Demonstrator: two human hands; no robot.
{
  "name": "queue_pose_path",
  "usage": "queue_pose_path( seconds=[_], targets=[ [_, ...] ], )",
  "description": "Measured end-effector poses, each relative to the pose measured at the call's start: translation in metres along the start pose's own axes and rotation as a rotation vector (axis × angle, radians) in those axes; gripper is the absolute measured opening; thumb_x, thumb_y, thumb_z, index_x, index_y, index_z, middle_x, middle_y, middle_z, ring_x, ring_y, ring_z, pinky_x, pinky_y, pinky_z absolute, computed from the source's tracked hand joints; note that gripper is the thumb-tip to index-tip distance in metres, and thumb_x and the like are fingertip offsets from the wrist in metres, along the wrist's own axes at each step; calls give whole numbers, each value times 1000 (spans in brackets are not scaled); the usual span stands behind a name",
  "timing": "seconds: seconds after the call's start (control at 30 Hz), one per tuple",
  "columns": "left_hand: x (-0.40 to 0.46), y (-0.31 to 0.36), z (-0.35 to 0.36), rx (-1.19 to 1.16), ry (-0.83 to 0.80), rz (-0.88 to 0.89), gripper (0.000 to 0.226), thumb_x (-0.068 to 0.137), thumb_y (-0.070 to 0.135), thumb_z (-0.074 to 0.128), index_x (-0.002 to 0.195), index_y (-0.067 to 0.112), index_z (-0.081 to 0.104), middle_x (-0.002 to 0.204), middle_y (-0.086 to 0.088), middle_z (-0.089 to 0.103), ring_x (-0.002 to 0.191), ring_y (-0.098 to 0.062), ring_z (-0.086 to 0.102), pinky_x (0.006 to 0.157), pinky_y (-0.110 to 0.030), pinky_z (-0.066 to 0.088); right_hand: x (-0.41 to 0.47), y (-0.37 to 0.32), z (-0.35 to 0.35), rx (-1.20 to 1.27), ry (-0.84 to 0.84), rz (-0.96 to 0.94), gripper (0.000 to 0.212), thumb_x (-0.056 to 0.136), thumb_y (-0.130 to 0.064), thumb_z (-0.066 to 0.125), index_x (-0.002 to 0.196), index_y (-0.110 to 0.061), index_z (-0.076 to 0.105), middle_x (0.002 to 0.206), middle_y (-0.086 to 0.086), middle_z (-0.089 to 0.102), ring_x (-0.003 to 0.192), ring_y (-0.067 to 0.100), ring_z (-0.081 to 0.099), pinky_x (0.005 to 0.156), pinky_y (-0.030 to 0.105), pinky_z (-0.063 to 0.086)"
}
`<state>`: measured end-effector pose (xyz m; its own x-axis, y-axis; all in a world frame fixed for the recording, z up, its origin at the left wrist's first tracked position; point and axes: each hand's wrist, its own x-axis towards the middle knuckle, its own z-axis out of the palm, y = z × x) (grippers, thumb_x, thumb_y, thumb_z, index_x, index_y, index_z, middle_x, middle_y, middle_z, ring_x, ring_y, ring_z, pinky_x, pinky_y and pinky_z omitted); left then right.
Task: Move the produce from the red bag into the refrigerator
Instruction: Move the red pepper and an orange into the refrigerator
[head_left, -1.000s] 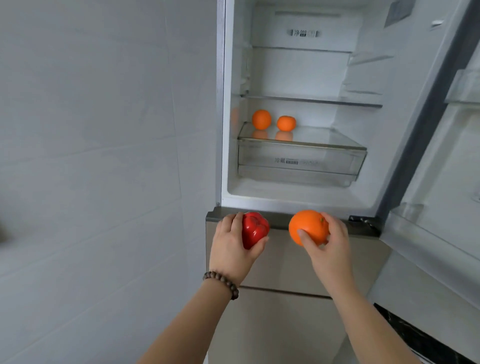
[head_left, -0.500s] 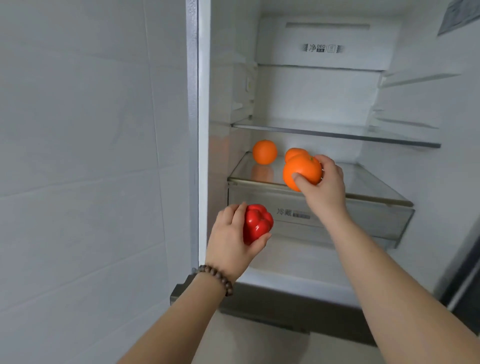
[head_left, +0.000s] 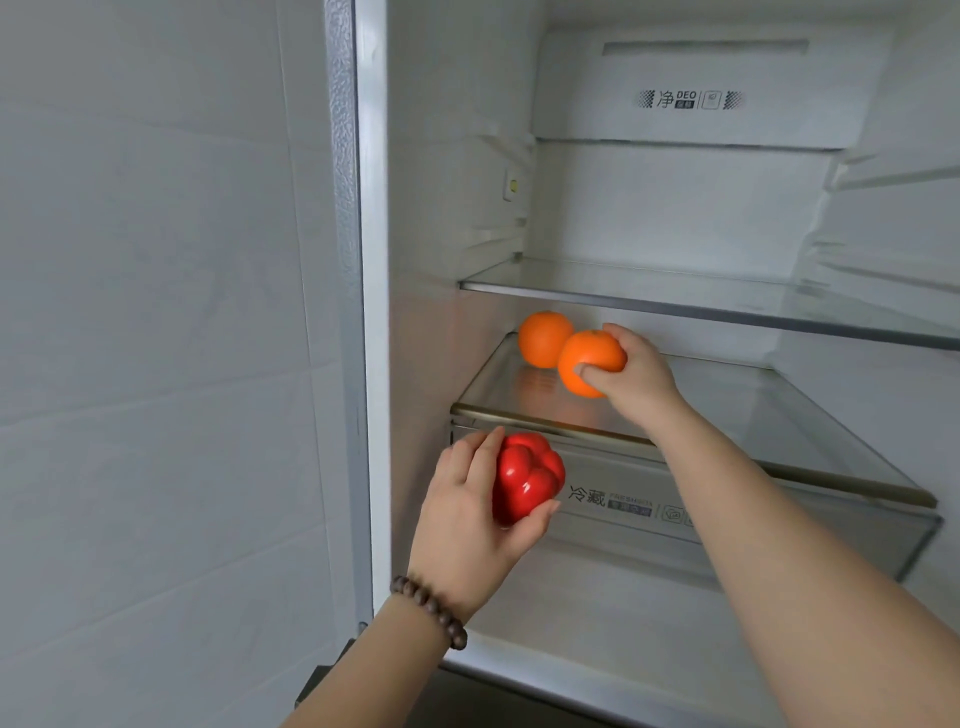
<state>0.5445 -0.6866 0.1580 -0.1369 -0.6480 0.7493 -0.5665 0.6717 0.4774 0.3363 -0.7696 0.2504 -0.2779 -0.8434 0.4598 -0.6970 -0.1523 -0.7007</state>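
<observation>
My right hand (head_left: 636, 382) grips an orange (head_left: 587, 361) just above the glass shelf (head_left: 779, 431) inside the open refrigerator. Another orange (head_left: 543, 338) rests on that shelf at its back left, touching or nearly touching the held one. A second resting orange seen earlier is hidden behind my hand. My left hand (head_left: 472, 514) holds a glossy red bell pepper (head_left: 524, 478) in front of the clear drawer, below the shelf's front edge. The red bag is out of view.
A clear crisper drawer (head_left: 649, 514) sits under the glass shelf. An upper glass shelf (head_left: 675, 296) spans above the oranges. The refrigerator's left wall and frame (head_left: 371, 312) stand beside a grey tiled wall (head_left: 156, 312).
My right hand has carried the orange deeper over the glass shelf, toward the resting orange on the left. My left hand with the pepper has risen toward the drawer front. The view has come closer.
</observation>
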Motion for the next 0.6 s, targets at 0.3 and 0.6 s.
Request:
queue_pose_path(
  seconds=[0.3, 0.6],
  targets=[
    [-4, 3, -16, -54, -37, 5, 78, 72, 64, 58, 133, 17, 45, 127, 6, 45, 117, -6, 41, 99, -22, 39, -25, -6, -16, 3, 5, 24, 68, 70, -30, 78, 130, -18, 47, 125, 5, 57, 111, 25, 55, 89, 30, 42],
    [9, 28, -47, -142, -32, 110, 80, 71, 63, 58, 133, 16, 45, 126, 3, 45, 118, -11, 43, 100, -23, 39, -97, -27, -42, -213, 174, -113, 58, 87, -33, 61, 137, -13, 40, 141, 8, 45, 129, 22, 40, 97, 22, 30]
  ],
)
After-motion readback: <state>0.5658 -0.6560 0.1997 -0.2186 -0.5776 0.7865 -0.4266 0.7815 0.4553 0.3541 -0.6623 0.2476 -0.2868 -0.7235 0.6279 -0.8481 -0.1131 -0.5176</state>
